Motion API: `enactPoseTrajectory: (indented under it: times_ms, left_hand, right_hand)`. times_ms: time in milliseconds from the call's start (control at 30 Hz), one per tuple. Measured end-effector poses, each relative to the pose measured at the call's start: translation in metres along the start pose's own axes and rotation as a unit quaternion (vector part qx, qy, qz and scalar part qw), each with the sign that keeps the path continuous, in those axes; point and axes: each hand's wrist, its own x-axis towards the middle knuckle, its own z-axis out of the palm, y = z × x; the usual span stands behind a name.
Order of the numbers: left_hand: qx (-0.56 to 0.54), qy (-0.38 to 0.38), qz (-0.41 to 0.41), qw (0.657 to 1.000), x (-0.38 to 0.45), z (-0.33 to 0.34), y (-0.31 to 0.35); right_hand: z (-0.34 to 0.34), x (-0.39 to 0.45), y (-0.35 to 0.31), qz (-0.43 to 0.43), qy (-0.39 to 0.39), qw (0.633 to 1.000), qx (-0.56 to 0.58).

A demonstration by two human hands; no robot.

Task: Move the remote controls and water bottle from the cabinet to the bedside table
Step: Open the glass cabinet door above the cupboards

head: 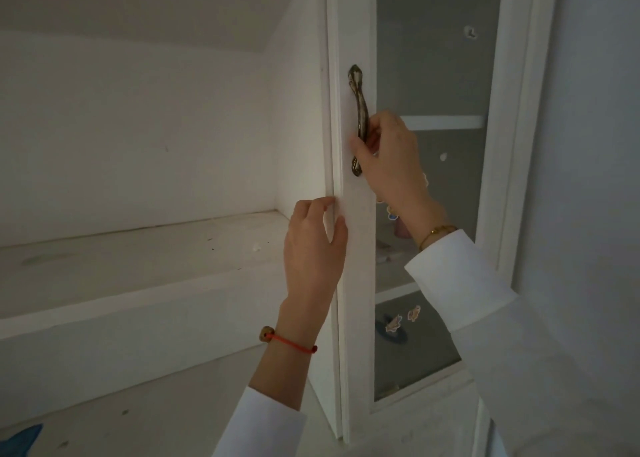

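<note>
Head view: left hand (313, 245), fingers pinching cabinet door (356, 283) edge. Right hand (388, 155), fingers curled round metal handle (358, 117). Remotes, bottle not visible; shapes behind frosted glass (433, 76) unclear. Likely light, rigid remotes; bottle slick, grip mid-body.

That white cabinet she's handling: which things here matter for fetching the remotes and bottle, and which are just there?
Part of the job:
- cabinet door
- metal handle, gripped by the right hand
- left hand on the door's edge
No remotes or bottle visible.

Just there:
- stickers on the glass
- white ledge
- blue object
</note>
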Motion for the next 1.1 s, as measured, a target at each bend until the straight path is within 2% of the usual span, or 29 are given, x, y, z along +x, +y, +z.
enactPoseTrajectory:
  times_ms: [167,533,800,1100]
  left_hand:
    - [-0.008,-0.003,-0.002,1.000,-0.004,0.001,0.000]
    - [0.003,-0.033,-0.006,0.999,-0.020,0.003,-0.001]
    - [-0.061,-0.051,-0.015,0.997,-0.018,0.005,-0.007]
    - [-0.136,-0.046,-0.048,0.988,-0.007,0.006,-0.013]
  right_hand:
    - [-0.001,0.003,-0.003,0.012,-0.016,1.000,-0.010]
    - [-0.001,0.004,-0.004,0.015,0.006,1.000,-0.008]
    - [0.001,0.003,-0.006,-0.002,0.028,1.000,-0.010]
    - [-0.005,0.007,-0.006,-0.009,0.002,1.000,-0.015]
